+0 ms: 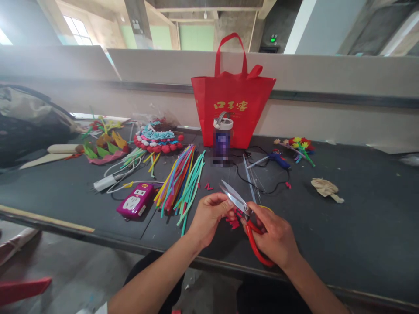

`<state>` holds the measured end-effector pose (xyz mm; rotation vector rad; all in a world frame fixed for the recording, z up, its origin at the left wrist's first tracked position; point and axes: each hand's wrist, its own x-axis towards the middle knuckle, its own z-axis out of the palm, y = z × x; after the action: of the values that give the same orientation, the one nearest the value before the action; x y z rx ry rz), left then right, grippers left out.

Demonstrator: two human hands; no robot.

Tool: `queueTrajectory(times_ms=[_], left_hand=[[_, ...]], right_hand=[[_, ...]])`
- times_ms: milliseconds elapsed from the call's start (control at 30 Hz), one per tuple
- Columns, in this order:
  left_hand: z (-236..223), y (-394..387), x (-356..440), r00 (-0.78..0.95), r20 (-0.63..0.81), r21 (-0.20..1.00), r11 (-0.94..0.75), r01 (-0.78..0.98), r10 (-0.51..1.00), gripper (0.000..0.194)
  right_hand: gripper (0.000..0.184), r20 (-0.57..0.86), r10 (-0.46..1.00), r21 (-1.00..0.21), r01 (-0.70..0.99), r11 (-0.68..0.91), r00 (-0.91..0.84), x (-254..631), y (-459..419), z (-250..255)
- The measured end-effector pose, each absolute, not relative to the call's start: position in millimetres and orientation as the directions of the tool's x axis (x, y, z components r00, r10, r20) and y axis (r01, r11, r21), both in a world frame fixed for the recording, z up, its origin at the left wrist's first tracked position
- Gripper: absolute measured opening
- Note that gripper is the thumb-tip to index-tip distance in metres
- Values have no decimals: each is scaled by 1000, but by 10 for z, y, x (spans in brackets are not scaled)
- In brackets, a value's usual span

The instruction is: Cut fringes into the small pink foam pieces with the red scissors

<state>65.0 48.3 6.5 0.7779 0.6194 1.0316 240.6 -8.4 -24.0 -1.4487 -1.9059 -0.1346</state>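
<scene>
My right hand (pixel 275 233) is closed around a pair of scissors (pixel 238 199) with red handles, the blades pointing up and to the left. Close to those blades, my left hand (pixel 212 213) has its thumb and fingers pinched together; what they hold is too small or hidden to make out. Below the fingertips lies a small pile of red cut pieces (pixel 233 223) on the dark table. A few more red bits (pixel 208 186) are scattered just beyond. To the left of my left hand rests a bundle of colourful pipe cleaners (pixel 175 185).
A red bag (pixel 234 96) stands at the back, a cup (pixel 222 141) before it. A purple power socket (pixel 135 201) and a white charger (pixel 105 183) lie left. A blue glue gun (pixel 279 160) with its black cord lies right, near crafted flowers (pixel 299 146) and crumpled paper (pixel 324 187).
</scene>
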Motion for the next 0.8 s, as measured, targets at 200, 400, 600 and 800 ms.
queueTrajectory(times_ms=[200, 400, 600, 800], left_hand=[[58, 505, 655, 384, -96, 785, 307, -538, 918, 17], [77, 538, 643, 392, -90, 767, 315, -560, 916, 19], [76, 561, 628, 352, -66, 746, 280, -604, 934, 20], [61, 568, 622, 361, -37, 710, 279, -647, 932, 24]], right_hand=[[33, 595, 804, -421, 849, 321, -9, 2404, -68, -249], [36, 620, 783, -431, 857, 283, 53, 2433, -47, -191], [36, 526, 850, -423, 855, 299, -36, 2389, -47, -161], [37, 511, 859, -400, 873, 278, -40, 2376, -47, -178]])
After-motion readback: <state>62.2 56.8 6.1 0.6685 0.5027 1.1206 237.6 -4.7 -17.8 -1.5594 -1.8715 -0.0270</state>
